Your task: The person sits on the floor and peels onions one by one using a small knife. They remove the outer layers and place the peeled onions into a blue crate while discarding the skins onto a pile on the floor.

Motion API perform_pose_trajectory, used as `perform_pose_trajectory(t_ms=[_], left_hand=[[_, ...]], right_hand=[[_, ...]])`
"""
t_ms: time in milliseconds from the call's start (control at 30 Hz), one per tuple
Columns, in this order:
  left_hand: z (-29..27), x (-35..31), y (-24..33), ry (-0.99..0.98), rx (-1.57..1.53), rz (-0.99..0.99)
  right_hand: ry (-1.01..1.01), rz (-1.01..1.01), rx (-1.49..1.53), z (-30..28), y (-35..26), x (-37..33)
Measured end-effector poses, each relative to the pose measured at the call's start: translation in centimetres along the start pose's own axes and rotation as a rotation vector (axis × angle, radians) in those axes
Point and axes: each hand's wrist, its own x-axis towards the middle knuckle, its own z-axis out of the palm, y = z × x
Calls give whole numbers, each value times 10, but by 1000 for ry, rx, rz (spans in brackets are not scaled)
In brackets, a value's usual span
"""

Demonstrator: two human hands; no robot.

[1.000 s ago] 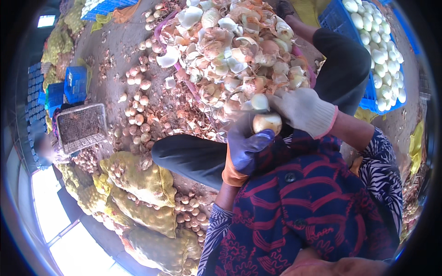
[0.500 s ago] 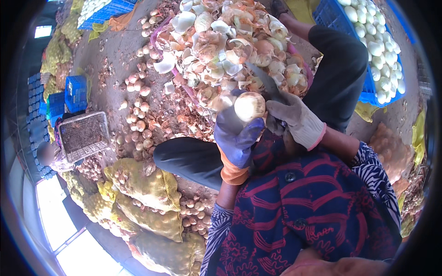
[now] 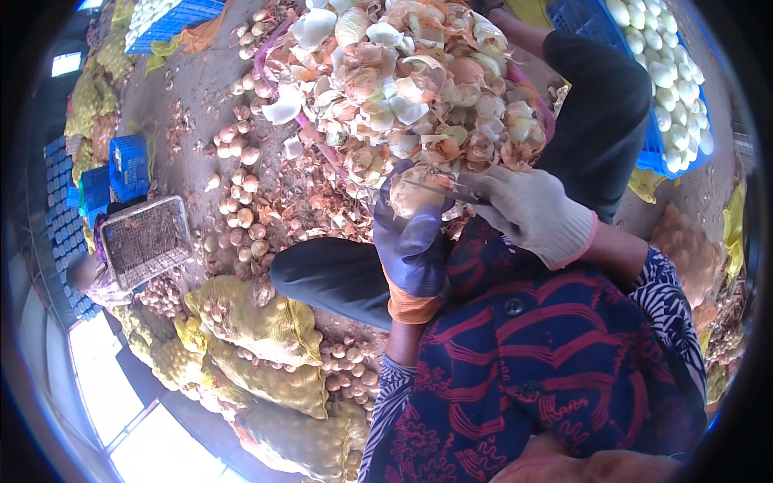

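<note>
My left hand (image 3: 412,245), in a blue-purple glove with an orange cuff, is closed around a round onion (image 3: 409,198) with pale brown skin. In a whitish knit glove with a grey palm, my right hand (image 3: 531,211) grips a knife. Its thin blade (image 3: 441,189) lies across the upper side of the onion; the handle is hidden in my fist. Just beyond both hands rises a big heap of onion skins and peelings (image 3: 378,80), partly edged by a purple-pink rim (image 3: 316,137).
Unpeeled onions (image 3: 240,197) lie scattered on the floor to the left. Yellow net sacks (image 3: 262,318) of onions are at lower left, near a grey crate (image 3: 149,241) with a person behind it. A blue crate (image 3: 644,133) holds peeled white onions at upper right.
The knife has swung from pointing away beside the onion to lying across it. My right hand has turned palm-down, and the onion has shifted slightly left, now showing a browner side.
</note>
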Motion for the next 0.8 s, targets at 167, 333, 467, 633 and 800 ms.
perform_pose_trajectory(t_ms=[167, 333, 467, 633, 800], left_hand=[[-2, 2, -10, -14, 196, 73], [-6, -5, -14, 15, 403, 83], [-15, -8, -19, -69, 228, 33], [-23, -8, -32, -122, 178, 17], [-25, -7, -30, -10, 47, -61]], right_hand=[[74, 12, -110, 10, -2, 5], [45, -25, -228, 16, -1, 20], [72, -149, -123, 16, 23, 16], [-70, -4, -122, 0, 11, 21], [0, -173, 151, 30, 30, 44]])
